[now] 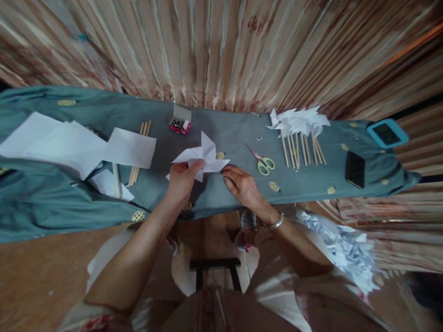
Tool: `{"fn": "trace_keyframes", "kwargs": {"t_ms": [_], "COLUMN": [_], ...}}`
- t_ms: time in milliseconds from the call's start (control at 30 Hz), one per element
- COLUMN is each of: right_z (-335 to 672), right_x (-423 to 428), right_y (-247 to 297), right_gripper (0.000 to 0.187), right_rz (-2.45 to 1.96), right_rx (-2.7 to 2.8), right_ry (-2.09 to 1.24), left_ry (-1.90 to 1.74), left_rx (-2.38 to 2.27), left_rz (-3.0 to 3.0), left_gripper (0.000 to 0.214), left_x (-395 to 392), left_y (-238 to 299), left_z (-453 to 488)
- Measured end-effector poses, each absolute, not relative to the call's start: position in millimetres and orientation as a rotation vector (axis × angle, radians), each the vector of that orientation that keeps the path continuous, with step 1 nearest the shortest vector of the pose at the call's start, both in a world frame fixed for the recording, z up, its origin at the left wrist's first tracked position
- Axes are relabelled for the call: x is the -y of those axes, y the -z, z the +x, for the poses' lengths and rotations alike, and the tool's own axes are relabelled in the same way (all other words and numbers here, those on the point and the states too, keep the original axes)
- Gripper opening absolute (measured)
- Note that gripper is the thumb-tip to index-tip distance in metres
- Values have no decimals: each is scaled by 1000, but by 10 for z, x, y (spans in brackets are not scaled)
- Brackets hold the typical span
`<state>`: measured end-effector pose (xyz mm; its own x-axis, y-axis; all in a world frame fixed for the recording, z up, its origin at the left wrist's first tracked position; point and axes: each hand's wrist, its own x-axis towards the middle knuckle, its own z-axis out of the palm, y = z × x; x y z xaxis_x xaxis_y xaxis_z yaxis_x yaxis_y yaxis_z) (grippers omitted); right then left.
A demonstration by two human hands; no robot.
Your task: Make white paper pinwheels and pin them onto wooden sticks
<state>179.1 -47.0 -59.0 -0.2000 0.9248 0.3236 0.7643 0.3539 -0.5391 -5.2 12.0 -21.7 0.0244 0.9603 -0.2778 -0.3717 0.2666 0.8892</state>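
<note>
Between fingers [197, 166], paper pinwheel [209, 153] (pointed)

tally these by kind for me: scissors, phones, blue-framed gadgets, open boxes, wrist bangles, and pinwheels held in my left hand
Scissors: 1
Phone: 1
Blue-framed gadget: 1
Open box: 1
Wrist bangle: 1
Paper pinwheel in the left hand: 1
Total: 6

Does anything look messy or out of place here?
Yes: beyond the near edge of the cloth, at your right, a jumbled heap of white paper looks untidy, unlike the lined-up pinwheels. The cloth also bunches at left, wrinkled rather than flat.
</note>
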Motion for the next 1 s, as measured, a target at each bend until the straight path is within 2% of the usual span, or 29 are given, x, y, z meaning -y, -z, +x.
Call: {"fn": "trace_keyframes", "kwargs": {"t_ms": [400, 800, 1000], "right_z": [1845, 1866, 1931], "right_x": [539, 561, 552], "right_y": [532, 509, 235], "right_gripper": [16, 15, 7], "right_rz": [-1520, -1627, -1561], "right_rx": [1862, 1908, 1630], "right_ry": [-483, -382, -426], "left_ry": [-1162, -1169, -1170], "left_rx": [-1067, -1076, -1093], "left_rz": [841, 790, 818], "left_gripper": [15, 18, 18], "left_x": [-69, -57, -50], "left_y": [309, 303, 295], "left_z": [-25, 27, 42]}}
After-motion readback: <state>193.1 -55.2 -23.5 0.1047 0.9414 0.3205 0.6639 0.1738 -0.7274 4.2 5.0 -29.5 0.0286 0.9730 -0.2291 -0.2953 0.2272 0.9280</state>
